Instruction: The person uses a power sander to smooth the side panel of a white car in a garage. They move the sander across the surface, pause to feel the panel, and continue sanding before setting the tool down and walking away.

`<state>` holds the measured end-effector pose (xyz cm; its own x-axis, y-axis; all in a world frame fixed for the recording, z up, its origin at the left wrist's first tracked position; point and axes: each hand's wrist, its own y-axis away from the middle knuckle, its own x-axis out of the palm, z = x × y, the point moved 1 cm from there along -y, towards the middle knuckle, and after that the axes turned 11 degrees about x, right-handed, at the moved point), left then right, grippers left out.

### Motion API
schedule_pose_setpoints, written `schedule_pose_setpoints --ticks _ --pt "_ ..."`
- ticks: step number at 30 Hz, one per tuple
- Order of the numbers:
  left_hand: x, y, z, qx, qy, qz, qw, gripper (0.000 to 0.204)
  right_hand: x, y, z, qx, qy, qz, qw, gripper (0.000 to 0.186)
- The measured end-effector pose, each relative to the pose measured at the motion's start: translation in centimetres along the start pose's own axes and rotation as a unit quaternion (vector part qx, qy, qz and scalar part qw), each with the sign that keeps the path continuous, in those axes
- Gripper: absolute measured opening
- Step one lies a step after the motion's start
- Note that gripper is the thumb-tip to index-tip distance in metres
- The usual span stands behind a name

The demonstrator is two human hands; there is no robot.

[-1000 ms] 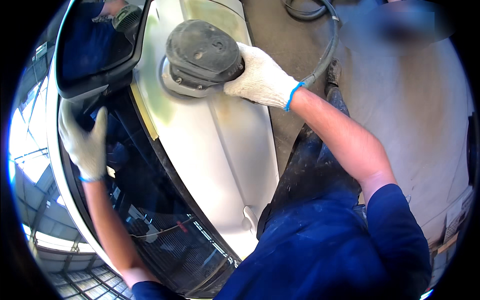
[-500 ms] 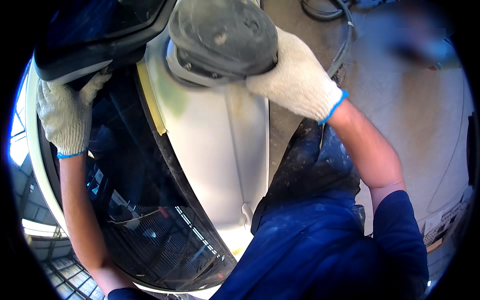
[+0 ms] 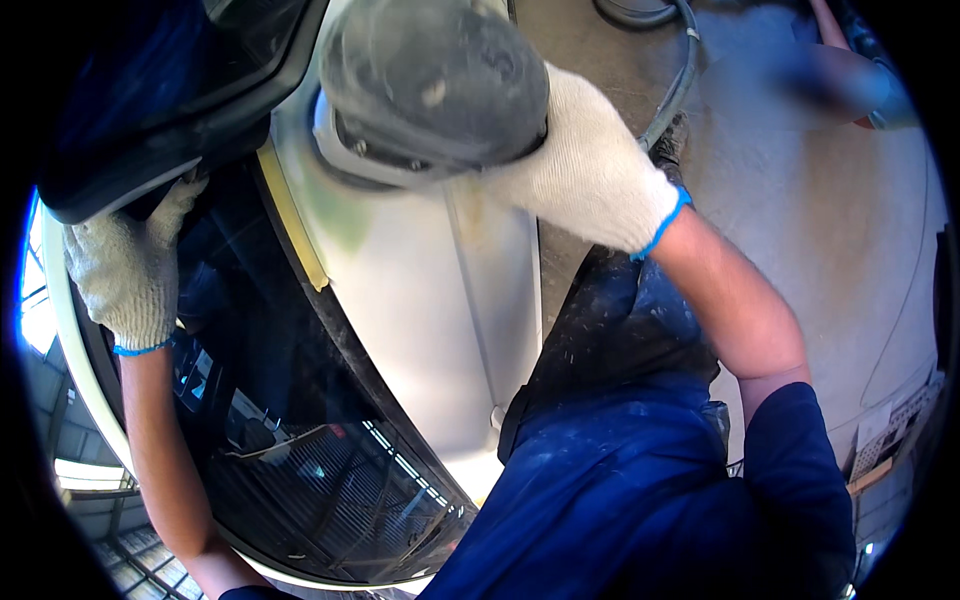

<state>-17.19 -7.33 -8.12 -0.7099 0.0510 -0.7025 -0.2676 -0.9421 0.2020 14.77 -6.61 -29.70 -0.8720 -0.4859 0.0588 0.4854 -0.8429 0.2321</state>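
In a white knitted glove with a blue cuff, my right hand (image 3: 590, 165) grips a dusty dark grey power sander (image 3: 435, 85) from its right side. Its round pad lies on the light-coloured car door panel (image 3: 430, 330), beside a greenish patch (image 3: 340, 215). My left hand (image 3: 125, 270), gloved alike, reaches up to the black side mirror (image 3: 170, 165) over the dark window. The thumb is against the mirror's lower edge; the fingers are hidden behind its housing. Along the window edge runs a strip of yellow masking tape (image 3: 295, 225), its lower end slightly lifted.
The dark side window (image 3: 290, 350) curves down the left, with a door handle (image 3: 497, 418) low on the panel. A grey hose (image 3: 680, 85) lies on the concrete floor (image 3: 800, 270) at the right. Another person (image 3: 860, 85), partly blurred, is at the upper right.
The view has shifted a little, so the mirror and my left hand appear lower. The sander sits slightly further left and lower on the panel. The other person's arm has come into view.
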Motion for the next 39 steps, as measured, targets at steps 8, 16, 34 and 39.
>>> schedule_pose_setpoints --ticks 8,16,34,39 --pt "0.7 -0.1 -0.1 0.025 -0.021 -0.017 0.999 0.091 0.0 -0.8 -0.1 -0.006 0.022 -0.018 1.000 0.039" --pt "1.7 -0.4 -0.3 0.026 -0.013 -0.024 0.999 0.090 -0.6 -1.6 0.5 0.023 0.056 -0.007 0.998 0.027" --pt "0.2 -1.0 -1.1 0.012 -0.004 -0.080 0.997 0.079 -5.0 -1.2 -4.3 0.184 -0.020 -0.026 0.982 0.028" --pt "-2.1 4.8 -10.0 -0.039 0.075 -0.156 0.984 0.078 -8.6 5.4 -9.0 0.289 -0.117 -0.046 0.949 0.028"
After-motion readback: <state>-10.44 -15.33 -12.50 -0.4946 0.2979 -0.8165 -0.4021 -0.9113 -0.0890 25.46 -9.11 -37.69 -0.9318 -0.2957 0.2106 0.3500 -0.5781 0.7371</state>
